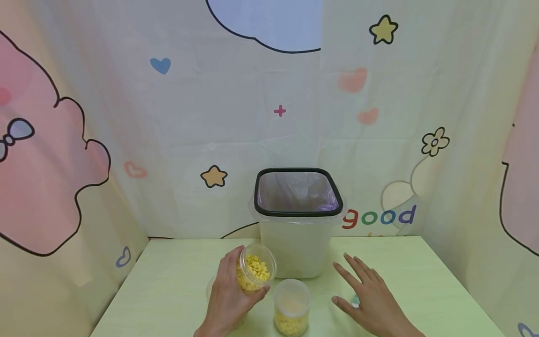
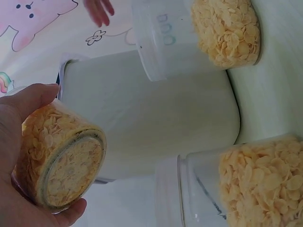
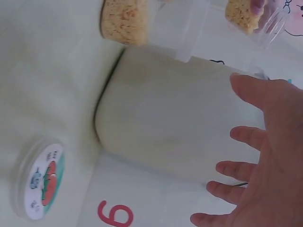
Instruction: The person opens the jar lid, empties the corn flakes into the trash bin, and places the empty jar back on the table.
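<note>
- And here's the left hand (image 1: pixel 229 295), its fingers (image 2: pixel 40 97) wrapped round an open clear jar (image 1: pixel 257 269), grasping it firmly!
- That jar is off the worktop (image 1: pixel 433 285), tilted, mouth up, its yellow flakes showing, right in front of the bin (image 1: pixel 294 255).
- Over on the other side, the right hand (image 1: pixel 375 295) hovers, fingers (image 3: pixel 236 168) spread wide, released, grasping nothing.
- Below that hand, on the worktop, a round flat piece (image 3: pixel 42 182) with a red, teal and white label peeks out.
- Between the hands stands a second jar (image 1: pixel 292 318), upright, flakes in its lower part.
- Look down behind the left hand: a third jar (image 2: pixel 265 182), also partly filled, mostly hidden from the head view.
- And the bin itself, black-rimmed, lined with a translucent bag (image 1: pixel 286 187), stands before a cartoon-printed curtain (image 1: pixel 185 201).
</note>
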A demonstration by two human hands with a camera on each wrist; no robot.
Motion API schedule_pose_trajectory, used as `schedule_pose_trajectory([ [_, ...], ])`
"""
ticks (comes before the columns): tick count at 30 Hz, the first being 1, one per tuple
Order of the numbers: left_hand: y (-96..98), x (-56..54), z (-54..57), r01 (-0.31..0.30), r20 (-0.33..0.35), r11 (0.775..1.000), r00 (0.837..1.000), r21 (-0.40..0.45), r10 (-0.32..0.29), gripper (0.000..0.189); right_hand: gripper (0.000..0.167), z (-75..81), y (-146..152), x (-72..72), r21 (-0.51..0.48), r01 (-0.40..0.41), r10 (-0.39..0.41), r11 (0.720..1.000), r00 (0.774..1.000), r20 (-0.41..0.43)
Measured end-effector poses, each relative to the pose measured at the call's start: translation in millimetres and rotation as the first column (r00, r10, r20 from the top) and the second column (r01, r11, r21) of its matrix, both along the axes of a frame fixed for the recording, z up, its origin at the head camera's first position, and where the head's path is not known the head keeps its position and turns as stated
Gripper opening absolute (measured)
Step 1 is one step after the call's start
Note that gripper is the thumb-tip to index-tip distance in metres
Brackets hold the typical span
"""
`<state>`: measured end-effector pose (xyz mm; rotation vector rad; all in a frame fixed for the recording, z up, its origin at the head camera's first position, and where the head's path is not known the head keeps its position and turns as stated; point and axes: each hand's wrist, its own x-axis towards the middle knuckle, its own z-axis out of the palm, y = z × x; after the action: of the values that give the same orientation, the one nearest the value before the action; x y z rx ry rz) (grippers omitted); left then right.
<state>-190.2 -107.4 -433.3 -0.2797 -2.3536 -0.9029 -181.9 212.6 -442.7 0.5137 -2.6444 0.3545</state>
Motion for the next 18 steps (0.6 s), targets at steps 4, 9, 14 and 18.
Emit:
schedule_pose_trajectory([
  [4, -1.0, -0.7, 4.2, 0.001, -0.019, 1.0, 1.0, -0.001, -0.001, 0.104, 0.071, 9.5, -3, 3.6, -0.022, -0.034, 0.033, 0.999, 0.996, -0.077],
  [9, -1.8, -1.6, 11.0, -0.002, -0.048, 1.0, 0.999, -0.007, 0.002, 0.104, 0.073, 21.4, -6, 7.0, -0.028, -0.07, 0.065, 0.997, 0.986, -0.156],
  [14, -3.8, -2.7, 18.4, 0.003, -0.072, 1.0, 0.997, -0.004, -0.004, 0.104, 0.074, 32.7, -7, 7.2, -0.016, -0.093, 0.088, 0.996, 0.972, -0.217],
  [18, -6.4, -5.0, 23.5, 0.012, -0.098, 1.0, 0.995, 0.0, -0.012, 0.105, 0.073, 40.7, -6, 5.1, -0.015, -0.096, 0.09, 0.995, 0.969, -0.228],
])
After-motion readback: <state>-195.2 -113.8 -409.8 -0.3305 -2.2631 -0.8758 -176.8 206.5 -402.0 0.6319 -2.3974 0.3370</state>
